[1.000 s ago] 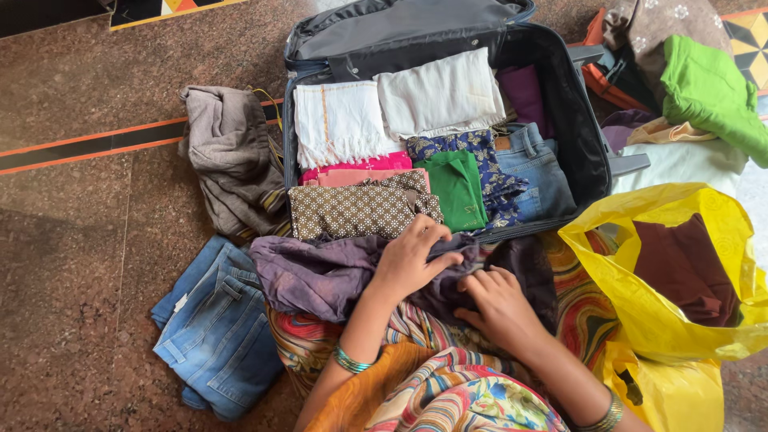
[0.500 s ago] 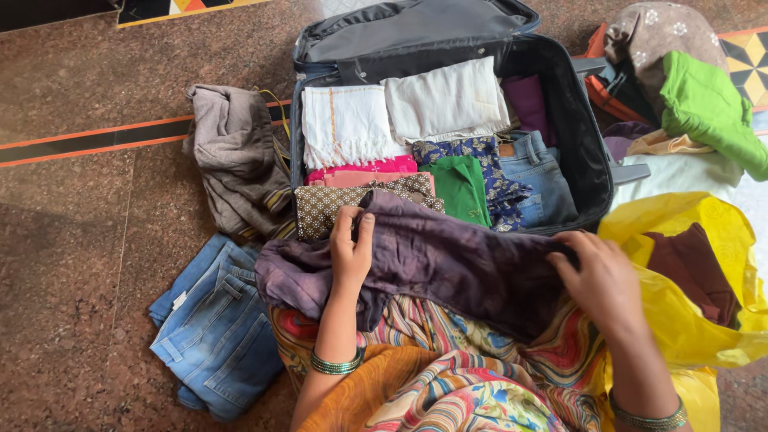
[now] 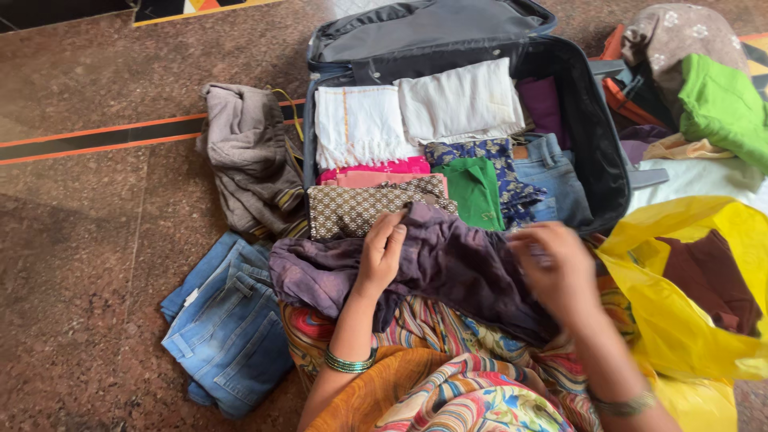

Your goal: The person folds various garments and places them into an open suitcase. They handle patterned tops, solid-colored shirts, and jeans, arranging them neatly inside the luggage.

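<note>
On the person's lap, over a bright swirl-patterned skirt (image 3: pixel 448 384), lies a dark purple cloth (image 3: pixel 448 264), stretched between both hands just in front of the open suitcase (image 3: pixel 596 152). The left hand (image 3: pixel 382 254) rests on the cloth's upper edge near its left part, fingers close together and curled over the fold, thumb underneath so the fabric is pinched. The right hand (image 3: pixel 552 268) is at the cloth's right end; it is blurred, its fingers bent inward onto the fabric, but I cannot tell exactly how they grip. Inside the suitcase, folded clothes lie packed side by side: a brown dotted piece (image 3: pixel 360 210) nearest the left hand, a green one (image 3: pixel 474 190), a white fringed towel (image 3: pixel 356 124) and jeans (image 3: pixel 552 172) toward the right wall. On the floor to the left lie folded blue jeans (image 3: pixel 228 328) and a grey bundle (image 3: pixel 248 156). Just right of the lap stands a yellow plastic bag (image 3: pixel 664 304) with a maroon cloth (image 3: pixel 708 280) inside.
</note>
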